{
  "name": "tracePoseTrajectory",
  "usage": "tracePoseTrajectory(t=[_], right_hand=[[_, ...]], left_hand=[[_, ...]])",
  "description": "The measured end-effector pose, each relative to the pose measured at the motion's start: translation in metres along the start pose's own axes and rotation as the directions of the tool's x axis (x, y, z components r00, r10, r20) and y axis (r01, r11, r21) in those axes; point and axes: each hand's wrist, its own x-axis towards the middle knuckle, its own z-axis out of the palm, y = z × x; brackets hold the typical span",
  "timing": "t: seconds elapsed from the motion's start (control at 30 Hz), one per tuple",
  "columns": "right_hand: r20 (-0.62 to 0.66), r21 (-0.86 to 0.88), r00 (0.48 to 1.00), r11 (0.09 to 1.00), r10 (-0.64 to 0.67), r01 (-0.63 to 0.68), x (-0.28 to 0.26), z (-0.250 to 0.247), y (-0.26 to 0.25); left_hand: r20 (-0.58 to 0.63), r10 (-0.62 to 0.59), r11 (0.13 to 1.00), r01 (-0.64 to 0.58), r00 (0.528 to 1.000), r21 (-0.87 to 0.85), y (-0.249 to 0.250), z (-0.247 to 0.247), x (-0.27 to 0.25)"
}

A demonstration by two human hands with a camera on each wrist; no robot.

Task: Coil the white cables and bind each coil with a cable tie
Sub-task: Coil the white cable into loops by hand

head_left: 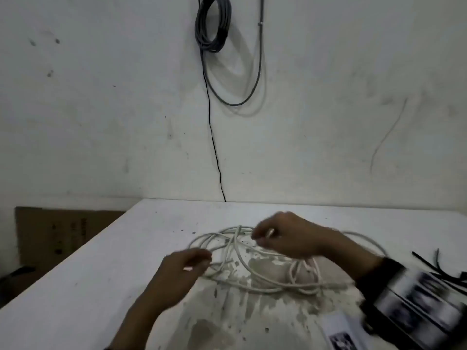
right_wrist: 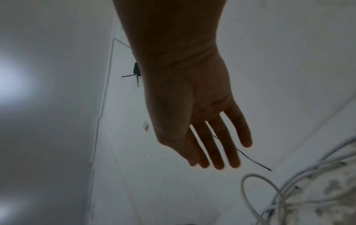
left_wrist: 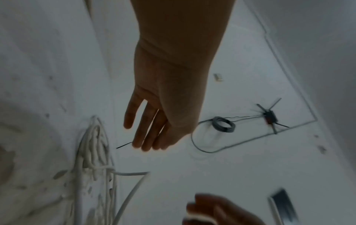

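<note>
A loose tangle of white cables (head_left: pixel 252 276) lies in the middle of the white table (head_left: pixel 101 274). My left hand (head_left: pixel 199 261) hovers at the tangle's near-left edge, fingertips beside a strand. My right hand (head_left: pixel 262 238) is over the far side of the tangle. In the left wrist view the left hand (left_wrist: pixel 146 134) has straight fingers and holds nothing, with the cables (left_wrist: pixel 94 152) to its left. The right wrist view shows the right hand (right_wrist: pixel 215 152) with straight, empty fingers above the cables (right_wrist: pixel 289 190). Several black cable ties (head_left: pixel 439 269) lie at the right.
A grey cable coil (head_left: pixel 213 24) hangs on the wall behind, and a thin black wire (head_left: pixel 214 147) drops from it to the table's back edge. A cardboard box (head_left: pixel 63 238) stands beyond the table's left edge. A printed paper (head_left: pixel 341 332) lies at the front right.
</note>
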Motion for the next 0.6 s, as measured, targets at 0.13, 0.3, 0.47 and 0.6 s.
tracePoseTrajectory(t=[0.13,0.3,0.47,0.6], right_hand=[[-0.155,0.006,0.985,0.997,-0.079,0.081,0.084,0.023,-0.020],[0.267,-0.289,0.963,0.950,-0.041,0.120,0.139,0.077,-0.002],[0.428,-0.455,0.903,0.872,0.036,0.182,0.148,0.090,0.023],[0.348,-0.349,0.937,0.923,-0.034,0.163,0.148,0.085,0.040]], left_hand=[[-0.049,-0.033,0.993,0.038,0.998,0.108,-0.020,0.011,0.046],[0.340,0.043,0.888,-0.192,0.939,0.418,-0.050,0.013,0.063],[0.540,0.208,0.711,-0.506,0.815,0.489,-0.063,0.000,0.077],[0.365,0.369,0.757,-0.504,0.855,0.416,-0.060,-0.007,0.088]])
